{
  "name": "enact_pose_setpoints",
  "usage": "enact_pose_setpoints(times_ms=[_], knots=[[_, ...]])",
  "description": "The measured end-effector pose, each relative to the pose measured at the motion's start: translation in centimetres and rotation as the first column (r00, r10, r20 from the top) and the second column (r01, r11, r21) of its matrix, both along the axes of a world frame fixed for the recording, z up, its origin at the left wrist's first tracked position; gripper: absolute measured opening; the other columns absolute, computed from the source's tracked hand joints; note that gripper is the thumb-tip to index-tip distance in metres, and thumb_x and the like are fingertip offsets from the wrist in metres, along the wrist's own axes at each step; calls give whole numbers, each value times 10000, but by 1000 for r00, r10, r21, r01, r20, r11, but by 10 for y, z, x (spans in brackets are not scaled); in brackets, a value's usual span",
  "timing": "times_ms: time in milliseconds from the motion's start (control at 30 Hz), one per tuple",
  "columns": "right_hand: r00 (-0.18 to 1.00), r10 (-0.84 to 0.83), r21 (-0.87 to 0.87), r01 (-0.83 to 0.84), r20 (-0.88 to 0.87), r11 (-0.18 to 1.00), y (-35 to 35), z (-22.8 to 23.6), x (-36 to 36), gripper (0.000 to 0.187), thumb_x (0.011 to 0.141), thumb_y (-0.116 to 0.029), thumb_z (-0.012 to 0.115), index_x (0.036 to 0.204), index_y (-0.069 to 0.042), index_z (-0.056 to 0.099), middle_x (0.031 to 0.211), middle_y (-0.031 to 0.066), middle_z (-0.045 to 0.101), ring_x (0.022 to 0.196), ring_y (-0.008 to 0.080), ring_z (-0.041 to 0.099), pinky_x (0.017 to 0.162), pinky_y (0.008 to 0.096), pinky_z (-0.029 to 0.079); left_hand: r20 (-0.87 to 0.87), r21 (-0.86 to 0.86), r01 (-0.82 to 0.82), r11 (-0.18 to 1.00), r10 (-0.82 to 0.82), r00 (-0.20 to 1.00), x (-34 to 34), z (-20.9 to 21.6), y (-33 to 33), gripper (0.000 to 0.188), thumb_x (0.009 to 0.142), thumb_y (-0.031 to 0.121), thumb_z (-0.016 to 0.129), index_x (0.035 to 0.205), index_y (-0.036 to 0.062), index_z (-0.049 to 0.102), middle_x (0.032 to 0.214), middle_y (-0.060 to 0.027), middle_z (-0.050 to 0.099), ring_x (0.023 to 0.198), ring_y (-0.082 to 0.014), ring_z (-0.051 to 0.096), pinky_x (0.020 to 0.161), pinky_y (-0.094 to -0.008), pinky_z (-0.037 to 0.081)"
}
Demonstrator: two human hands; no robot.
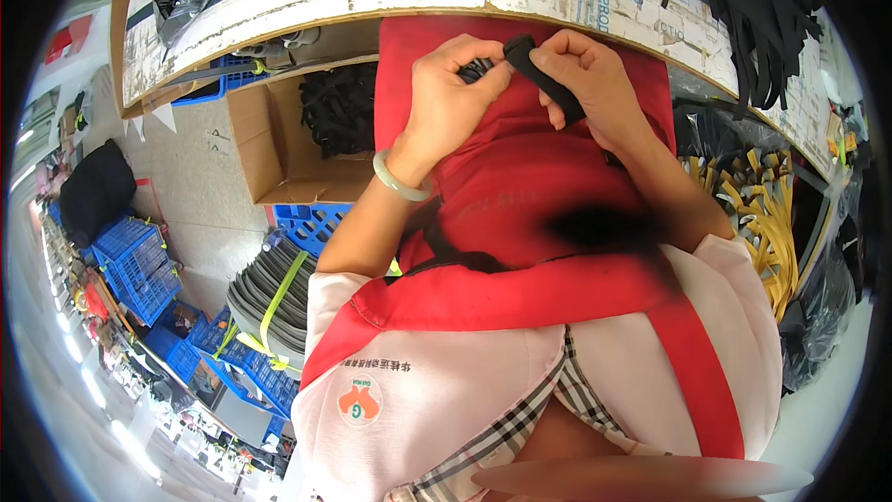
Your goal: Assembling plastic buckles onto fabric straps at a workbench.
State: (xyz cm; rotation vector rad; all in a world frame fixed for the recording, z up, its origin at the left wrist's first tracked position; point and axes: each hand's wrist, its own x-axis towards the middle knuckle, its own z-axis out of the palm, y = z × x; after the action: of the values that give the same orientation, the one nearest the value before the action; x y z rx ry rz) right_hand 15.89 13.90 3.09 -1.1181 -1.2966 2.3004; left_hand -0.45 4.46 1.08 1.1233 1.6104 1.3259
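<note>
A short, wide black fabric strap [555, 84] is held up above my red apron, just in front of the table's edge. My right hand [595, 79] is closed round it, thumb pressed on its face, with the lower end showing under my fingers. At the strap's upper end my left hand [455, 98] pinches with thumb and forefinger. Inside the curl of that hand shows a small dark ridged bundle [476, 70], whose kind I cannot make out. A pale green bangle [400, 177] circles my left wrist.
Ahead runs a worn white table edge [325, 23]; black straps [762, 28] hang over its right side. A cardboard box [255, 153] of black pieces stands left. Yellow strips [743, 209] lie at right. Left are a banded grey bundle [269, 293] and blue crates [135, 265].
</note>
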Motion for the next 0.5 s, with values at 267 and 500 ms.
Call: enact_pose_setpoints(times_ms=[267,500], knots=[[994,-102,-26,101,-46,995,-5,-12,0,179,918,-193,618,905,-22,571,665,64,606,476,107,562,431,227,459,-31,37,16,999,-15,999,3,-15,-2,55,822,3,691,872,-1,667,776,17,609,651,-51,551,559,-200,433],[976,-155,73,168,-152,983,-14,-18,-6,236,927,-197,618,1046,-7,545,718,66,606,517,105,559,467,226,464,-168,133,-38,990,60,984,8,-13,-4,115,753,-31,704,856,-3,662,759,-73,610,645,-145,572,572,-247,452]])
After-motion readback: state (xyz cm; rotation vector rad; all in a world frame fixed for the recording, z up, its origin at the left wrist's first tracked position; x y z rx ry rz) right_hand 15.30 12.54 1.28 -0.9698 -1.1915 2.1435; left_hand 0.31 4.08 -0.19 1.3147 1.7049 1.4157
